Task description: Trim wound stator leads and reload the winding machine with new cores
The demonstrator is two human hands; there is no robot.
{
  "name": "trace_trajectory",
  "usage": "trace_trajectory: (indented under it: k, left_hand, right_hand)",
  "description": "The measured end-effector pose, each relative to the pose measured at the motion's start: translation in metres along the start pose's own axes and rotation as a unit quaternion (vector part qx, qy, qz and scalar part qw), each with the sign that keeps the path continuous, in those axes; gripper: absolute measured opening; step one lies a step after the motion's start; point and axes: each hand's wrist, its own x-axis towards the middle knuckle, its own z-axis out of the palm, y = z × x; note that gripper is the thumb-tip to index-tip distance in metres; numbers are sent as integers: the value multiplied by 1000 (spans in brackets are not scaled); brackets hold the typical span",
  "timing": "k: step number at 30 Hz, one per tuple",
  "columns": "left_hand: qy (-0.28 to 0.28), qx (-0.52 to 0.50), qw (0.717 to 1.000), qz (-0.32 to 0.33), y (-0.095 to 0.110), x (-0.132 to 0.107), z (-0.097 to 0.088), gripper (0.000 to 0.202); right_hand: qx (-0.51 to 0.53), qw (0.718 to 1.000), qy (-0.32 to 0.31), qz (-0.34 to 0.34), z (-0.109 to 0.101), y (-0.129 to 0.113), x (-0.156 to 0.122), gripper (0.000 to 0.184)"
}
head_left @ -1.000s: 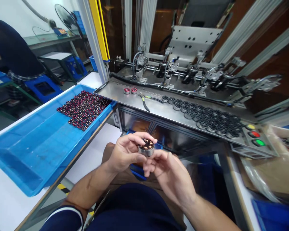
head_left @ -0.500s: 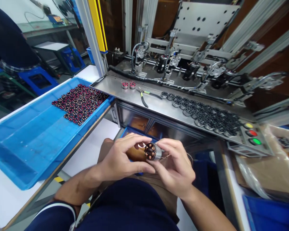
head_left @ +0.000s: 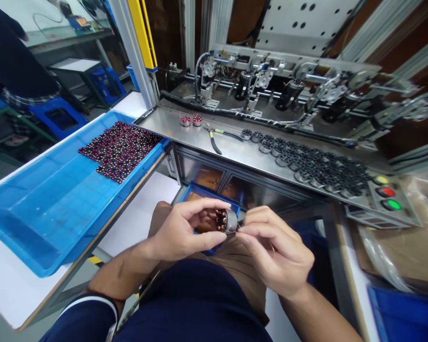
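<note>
The person wears a dark navy shirt [head_left: 196,308] with short sleeves; the left sleeve [head_left: 92,316] has a thin white band at its hem. Tan brown trousers [head_left: 231,266] cover the lap. The left hand [head_left: 180,232] and right hand [head_left: 278,251] are bare.

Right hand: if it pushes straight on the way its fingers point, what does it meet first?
The copper-wound stator held in the left hand. The right hand points leftward, its pinched fingertips right at the stator's metal rim; whether they touch it is unclear. Behind the stator comes the left palm.
</note>
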Motion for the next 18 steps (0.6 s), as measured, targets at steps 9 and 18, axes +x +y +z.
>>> trace_trajectory:
  k: [9,18]
  left_hand:
    - [43,83,983,158,-3,5,0,45]
    - [-9,399,868,295,14,3,-7,50]
  right_hand:
    - [-11,998,-32,46,-14,4,-10,15]
    - [-41,983,-159,83,-25,-21,16,9]
